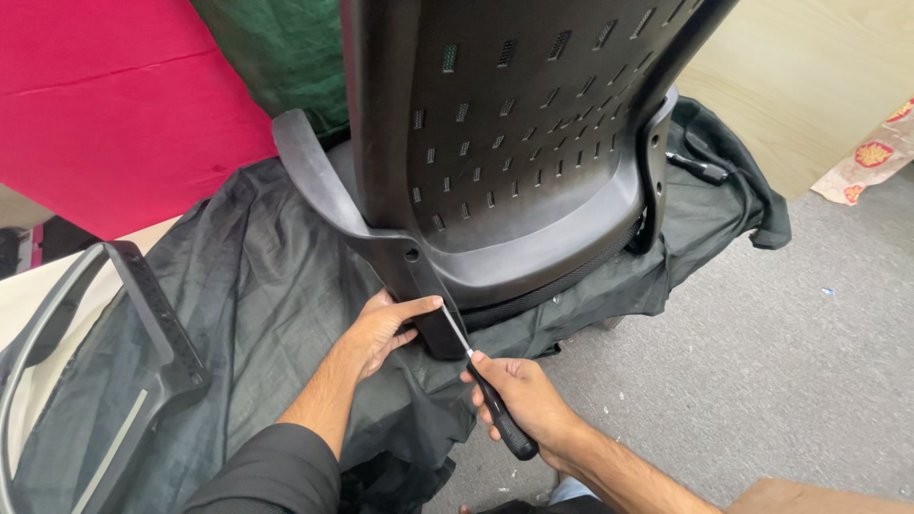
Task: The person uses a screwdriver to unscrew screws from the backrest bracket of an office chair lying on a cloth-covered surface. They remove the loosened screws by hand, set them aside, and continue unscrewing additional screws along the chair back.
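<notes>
Head view: right hand (519,395) grips screwdriver (486,390).

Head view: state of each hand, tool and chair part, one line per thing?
Left hand: pressed against the armrest bracket, thumb across it.
Right hand: closed round the screwdriver handle.
Screwdriver: held tilted, tip at the bracket.
Armrest bracket: upright against the chair seat, one screw hole showing empty.
Chair seat: tipped up on the black cloth.
Mesh frame part: lying loose on the cloth.
</notes>
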